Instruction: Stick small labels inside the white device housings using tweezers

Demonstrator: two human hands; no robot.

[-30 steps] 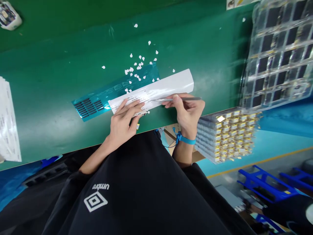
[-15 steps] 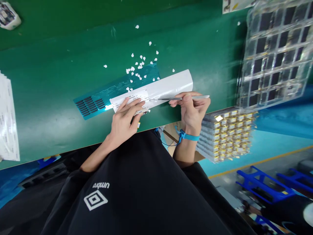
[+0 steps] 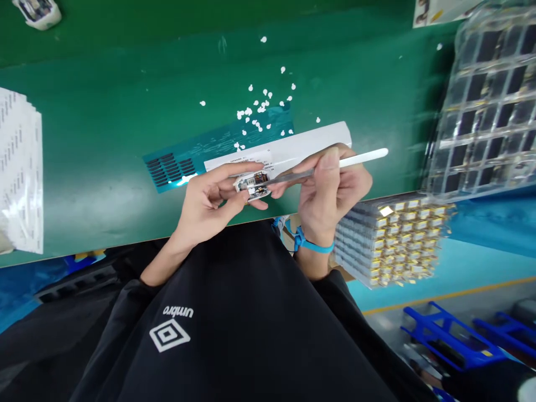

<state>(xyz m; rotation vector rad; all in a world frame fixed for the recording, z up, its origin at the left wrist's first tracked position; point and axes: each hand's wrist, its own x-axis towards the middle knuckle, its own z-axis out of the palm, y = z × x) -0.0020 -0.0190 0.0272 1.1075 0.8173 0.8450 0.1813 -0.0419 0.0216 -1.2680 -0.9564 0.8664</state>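
Between the thumb and fingers of my left hand [image 3: 213, 198] sits a small white device with its circuit board exposed [image 3: 254, 185]. My right hand [image 3: 329, 187] pinches a pair of metal tweezers [image 3: 363, 158], whose tip reaches the open face of the device. Whether the tip carries anything is too small to tell. Under both hands lies a white label sheet [image 3: 310, 146] with small print. A blue translucent film [image 3: 201, 142] with rows of black strips rests behind it, partly covered by the sheet.
Several small white tabs [image 3: 262, 109] are scattered over the green table [image 3: 125, 111]. A stack of printed sheets [image 3: 23, 173] lies left. On the right are clear compartment trays [image 3: 481, 111] and stacked trays of yellow-and-silver parts [image 3: 393, 240]. Another white device [image 3: 39, 14] stands far left.
My left hand has lifted off the label sheet and turned, bringing the device's open face into view. The tweezers have swung from the sheet to the device. The camera view has shifted slightly.
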